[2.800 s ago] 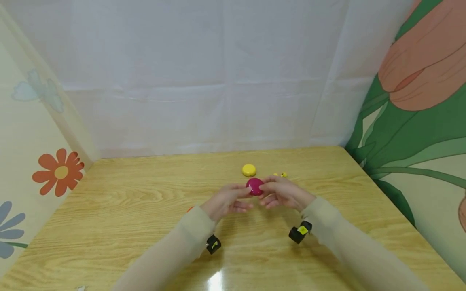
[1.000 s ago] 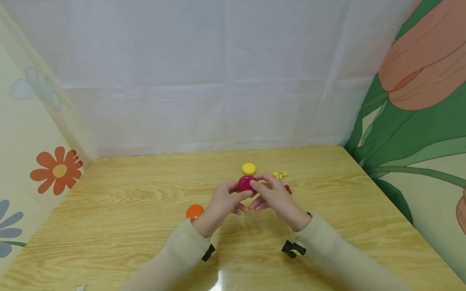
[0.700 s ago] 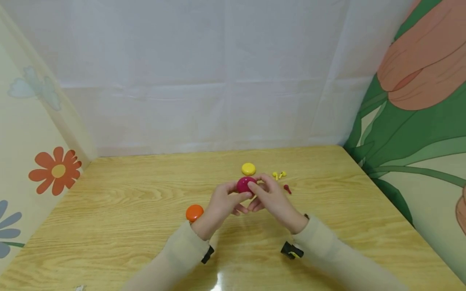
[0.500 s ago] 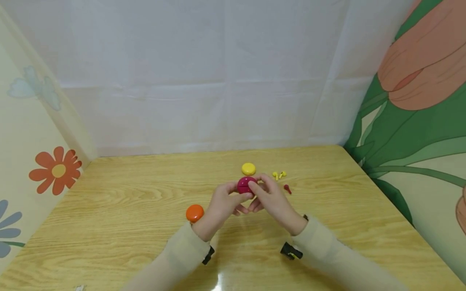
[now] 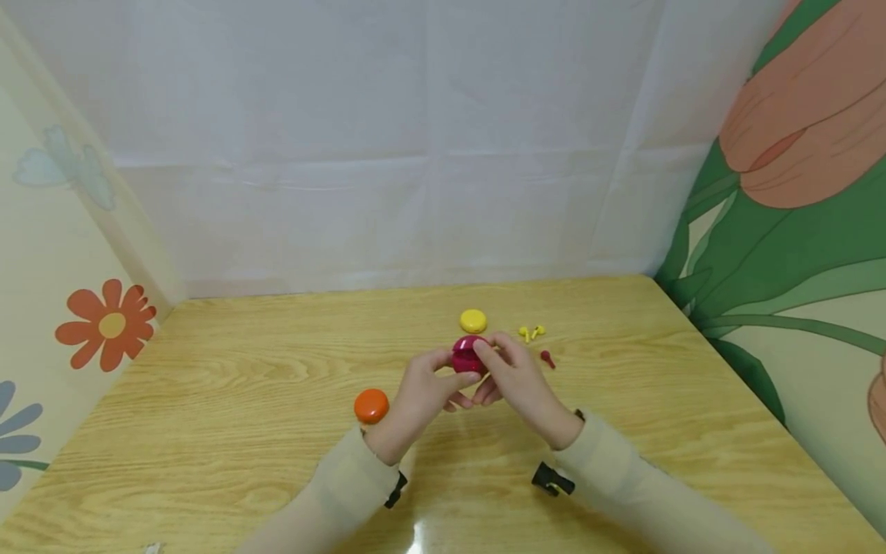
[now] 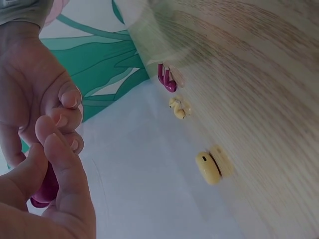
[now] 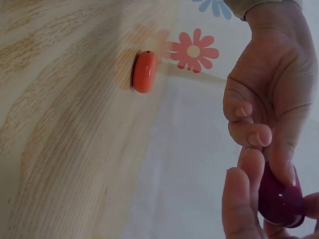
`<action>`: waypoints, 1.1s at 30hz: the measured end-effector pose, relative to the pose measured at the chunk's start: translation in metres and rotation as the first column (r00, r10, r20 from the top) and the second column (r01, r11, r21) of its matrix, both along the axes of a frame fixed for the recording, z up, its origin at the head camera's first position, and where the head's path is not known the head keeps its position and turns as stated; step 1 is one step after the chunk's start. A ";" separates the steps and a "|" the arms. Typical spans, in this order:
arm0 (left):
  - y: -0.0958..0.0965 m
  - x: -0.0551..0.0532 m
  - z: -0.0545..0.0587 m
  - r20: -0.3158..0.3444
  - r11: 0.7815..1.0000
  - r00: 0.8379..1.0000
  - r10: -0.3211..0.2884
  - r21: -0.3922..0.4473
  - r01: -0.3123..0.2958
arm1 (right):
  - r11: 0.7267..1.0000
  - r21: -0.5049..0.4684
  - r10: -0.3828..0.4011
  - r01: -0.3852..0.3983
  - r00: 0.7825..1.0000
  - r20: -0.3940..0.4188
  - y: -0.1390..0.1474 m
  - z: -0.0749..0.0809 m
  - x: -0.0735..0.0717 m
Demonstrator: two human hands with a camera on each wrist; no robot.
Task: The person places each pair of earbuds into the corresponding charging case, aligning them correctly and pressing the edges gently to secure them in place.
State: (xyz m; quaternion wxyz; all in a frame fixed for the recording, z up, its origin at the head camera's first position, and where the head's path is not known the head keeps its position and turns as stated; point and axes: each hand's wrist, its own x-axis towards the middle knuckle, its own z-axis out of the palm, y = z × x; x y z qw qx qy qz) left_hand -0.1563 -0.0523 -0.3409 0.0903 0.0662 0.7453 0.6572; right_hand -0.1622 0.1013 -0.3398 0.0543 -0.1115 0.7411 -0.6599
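Both hands hold a magenta earbud case [image 5: 468,355] above the table, its lid tipped part way up and a dark gap showing in front. My left hand [image 5: 424,388] pinches its left side between thumb and fingers. On the right side, my right hand [image 5: 521,382] grips it, thumb on the lid. The case's inside cannot be made out. Two magenta earbuds [image 6: 167,78] lie on the table to the right of the hands. Behind them are two yellow earbuds [image 5: 531,333]. A closed yellow earbud case [image 5: 474,321] sits beyond the hands.
A closed orange earbud case [image 5: 371,405] lies close to my left wrist. The wood-grain table [image 5: 242,385] meets a white sheet [image 5: 311,192] at the back. Printed flower panels [image 5: 796,231] stand at both sides. A small pale scrap shows at the near left.
The hands have shifted slightly left with the magenta case, bringing the orange case and the earbuds into view. Over the last half second its lid has lifted, widening the gap.
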 end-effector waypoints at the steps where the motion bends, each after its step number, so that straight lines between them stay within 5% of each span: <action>1: 0.000 0.000 0.000 -0.003 1.000 1.000 -0.001 0.000 0.001 | 1.000 -0.003 -0.004 0.004 1.000 0.007 0.000 0.000 0.000; 17: -0.004 0.000 -0.007 -0.007 1.000 1.000 -0.011 -0.016 0.011 | 0.999 0.030 0.013 -0.015 0.998 0.066 0.006 0.003 0.001; 33: -0.016 0.003 -0.003 0.035 0.999 0.998 0.050 -0.007 -0.050 | 0.986 0.094 -0.142 0.136 0.987 0.068 0.042 0.016 -0.004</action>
